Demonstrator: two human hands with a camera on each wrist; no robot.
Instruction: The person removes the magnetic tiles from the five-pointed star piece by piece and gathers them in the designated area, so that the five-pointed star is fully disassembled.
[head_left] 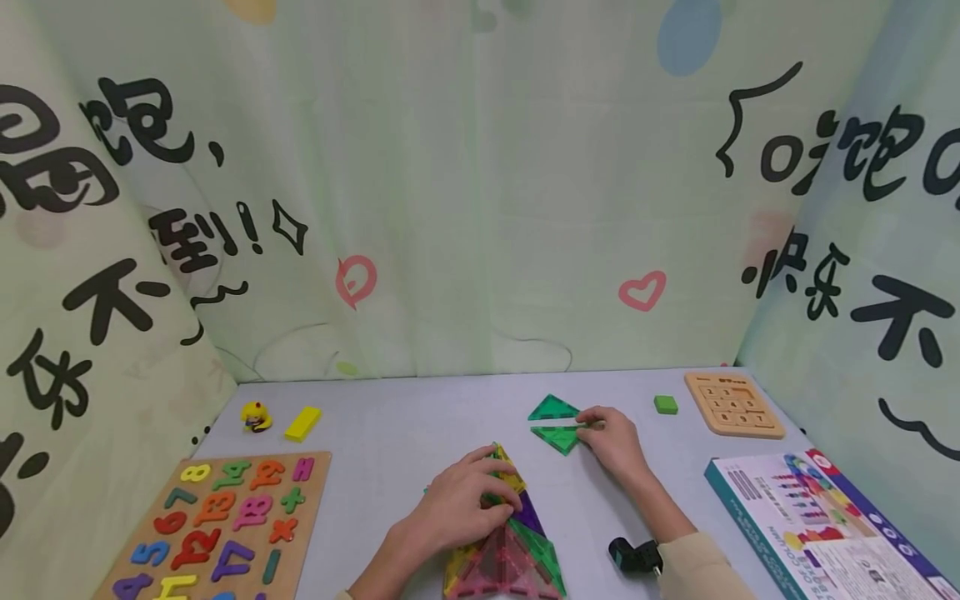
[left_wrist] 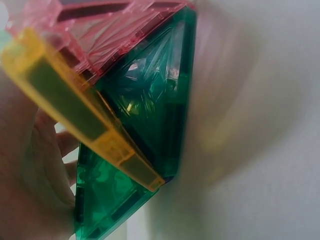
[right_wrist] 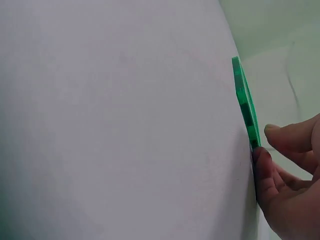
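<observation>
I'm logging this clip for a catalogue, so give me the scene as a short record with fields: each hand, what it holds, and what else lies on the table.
left hand: grips the top of a magnetic tile pyramid of yellow, purple, pink and green tiles
right hand: pinches the near green triangle tile at its edge
second green triangle tile: lies flat just behind the first
table: grey
left side: number puzzle board, yellow block, small yellow figure
right side: green block, wooden sliding puzzle, printed box
</observation>
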